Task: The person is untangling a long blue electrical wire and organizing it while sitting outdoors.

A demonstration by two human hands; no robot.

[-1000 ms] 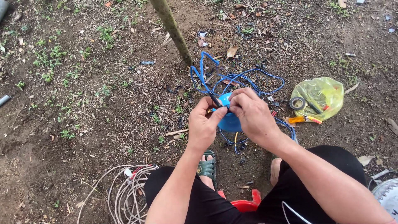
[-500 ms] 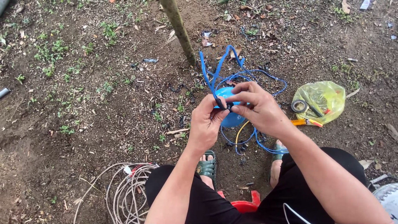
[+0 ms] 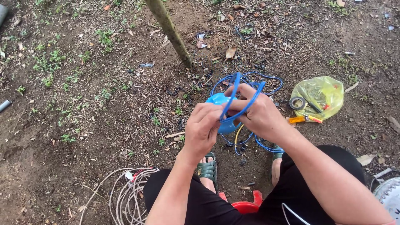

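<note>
My left hand and my right hand meet in front of me above bare dirt. Both grip a thick blue cable that bends into an upright loop between the fingers. Behind the fingers sits a round blue object, partly hidden; I cannot tell which hand bears it. More blue cable lies in loops on the ground below and beyond my hands, with a yellow wire among it.
A thin tree trunk leans up from the dirt ahead. A yellow plastic bag with a tape roll and a yellow-handled tool lies right. A white wire coil lies lower left. My sandalled foot and a red object are below.
The blue cable loop has risen and folded tighter between my hands. Both hands have shifted slightly up and to the right in the view.
</note>
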